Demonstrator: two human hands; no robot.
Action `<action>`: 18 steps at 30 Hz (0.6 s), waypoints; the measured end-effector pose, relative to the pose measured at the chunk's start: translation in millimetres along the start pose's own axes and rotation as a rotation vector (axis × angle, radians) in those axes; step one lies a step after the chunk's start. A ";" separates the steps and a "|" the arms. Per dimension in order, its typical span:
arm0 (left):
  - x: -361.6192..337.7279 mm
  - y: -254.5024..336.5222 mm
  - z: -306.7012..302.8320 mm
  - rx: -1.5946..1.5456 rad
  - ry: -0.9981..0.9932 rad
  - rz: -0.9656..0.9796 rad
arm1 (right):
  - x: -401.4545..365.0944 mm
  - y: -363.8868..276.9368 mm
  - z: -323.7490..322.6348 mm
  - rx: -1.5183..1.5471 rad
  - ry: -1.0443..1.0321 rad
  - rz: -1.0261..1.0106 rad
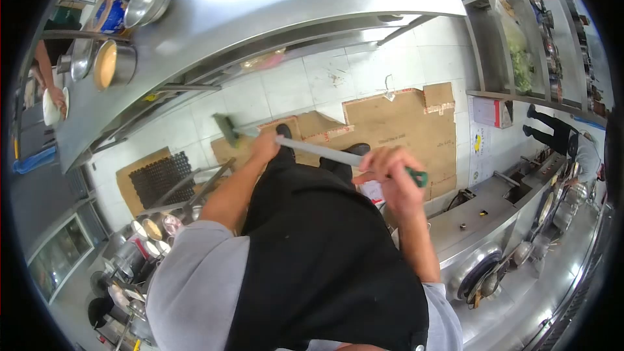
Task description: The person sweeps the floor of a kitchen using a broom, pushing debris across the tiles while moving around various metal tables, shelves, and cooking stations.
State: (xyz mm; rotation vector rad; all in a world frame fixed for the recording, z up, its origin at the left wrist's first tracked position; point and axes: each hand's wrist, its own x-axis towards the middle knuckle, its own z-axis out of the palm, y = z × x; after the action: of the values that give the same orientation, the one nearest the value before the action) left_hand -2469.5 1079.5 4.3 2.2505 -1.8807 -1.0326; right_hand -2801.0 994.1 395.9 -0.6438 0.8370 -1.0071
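A long grey-handled broom (pixel 318 151) runs across in front of my body. My left hand (pixel 265 145) is closed around the shaft near its lower end. Higher up, by the green grip end, my right hand (pixel 398 175) is wrapped round the same handle. The dark green broom head (pixel 226 129) is over the white tiled floor, at the left edge of the flattened cardboard (pixel 396 131). My dark shoes (pixel 284 136) stand at the cardboard, partly behind the handle.
A steel worktable (pixel 273 0) carries metal bowls (pixel 148 0) and a pot (pixel 116 64). Beyond it shows another person's hand (pixel 57 101) with a white plate. A black rubber mat (pixel 162 179) lies left. At right are a cooking range (pixel 484 224), shelving (pixel 513 45) and another person (pixel 565 143).
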 end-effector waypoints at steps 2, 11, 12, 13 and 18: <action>27.6 61.6 27.7 -0.082 0.068 0.098 | -5.5 -39.7 -34.9 -0.169 -0.089 -0.129; 107.6 383.9 118.8 -0.571 0.032 0.131 | -47.2 -225.3 -139.1 -0.701 -0.230 -0.439; 97.9 422.0 90.5 -0.391 0.056 0.195 | -53.5 -234.1 -145.0 -0.720 -0.204 -0.466; 96.6 445.3 89.7 -0.407 0.046 0.223 | -60.4 -243.5 -153.2 -0.740 -0.176 -0.495; 72.3 523.7 60.5 -0.367 -0.065 0.269 | -96.7 -313.0 -220.9 -0.673 -0.431 -0.545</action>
State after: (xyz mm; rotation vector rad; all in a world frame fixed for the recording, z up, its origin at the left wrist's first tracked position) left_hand -2949.1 897.9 146.4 1.7319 -1.7748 -1.2904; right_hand -3158.4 936.7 554.1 -1.6687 0.6127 -1.0008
